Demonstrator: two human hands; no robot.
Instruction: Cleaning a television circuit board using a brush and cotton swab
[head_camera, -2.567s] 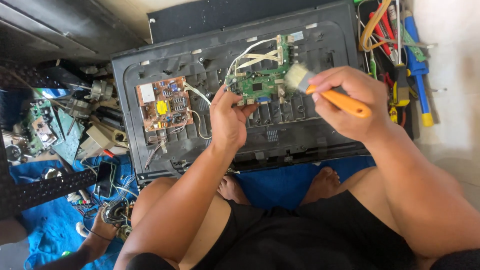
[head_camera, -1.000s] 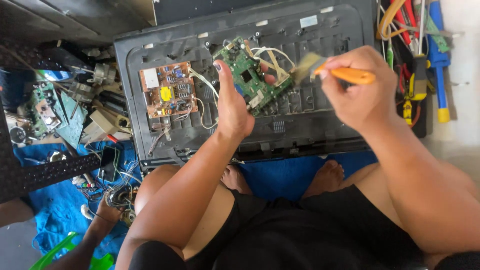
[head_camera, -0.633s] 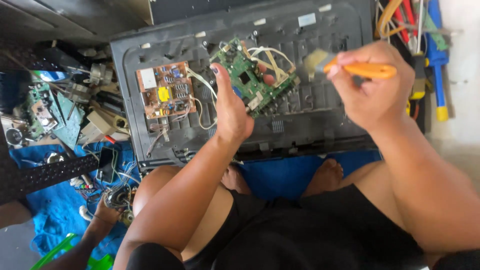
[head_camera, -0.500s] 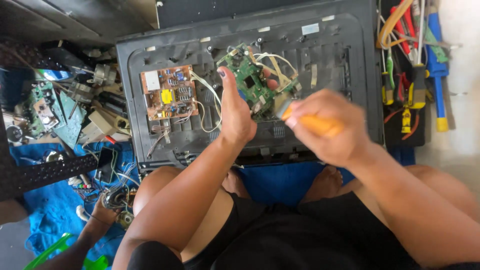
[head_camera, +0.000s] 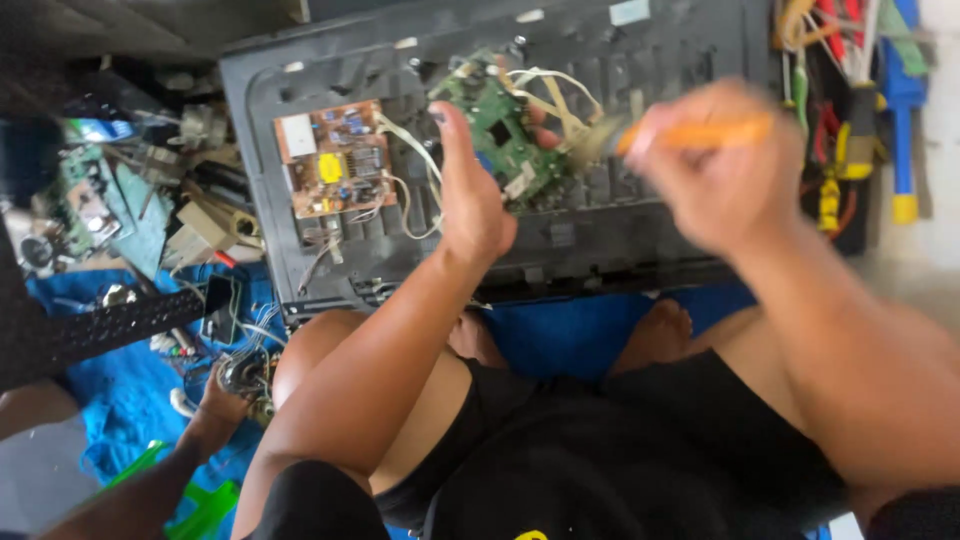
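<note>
My left hand (head_camera: 470, 190) grips the near edge of a green circuit board (head_camera: 500, 125) and holds it tilted up off a black plastic back panel (head_camera: 620, 240). White and tan wires (head_camera: 555, 90) run off the board. My right hand (head_camera: 715, 165), blurred by motion, is closed on an orange-handled brush (head_camera: 700, 132); its bristles (head_camera: 598, 138) sit just right of the green board. A brown circuit board (head_camera: 333, 158) with a yellow part lies on the panel's left side.
Tools with red, yellow and blue handles (head_camera: 860, 120) lie at the right. Loose boards and scrap parts (head_camera: 110, 200) are piled at the left on a blue sheet (head_camera: 120, 390). Another person's hand (head_camera: 222, 400) reaches into wires at lower left. My crossed legs sit below the panel.
My right hand swept the brush down over the green board and back up to the right. My left hand tilted the green board up and has kept holding it.
</note>
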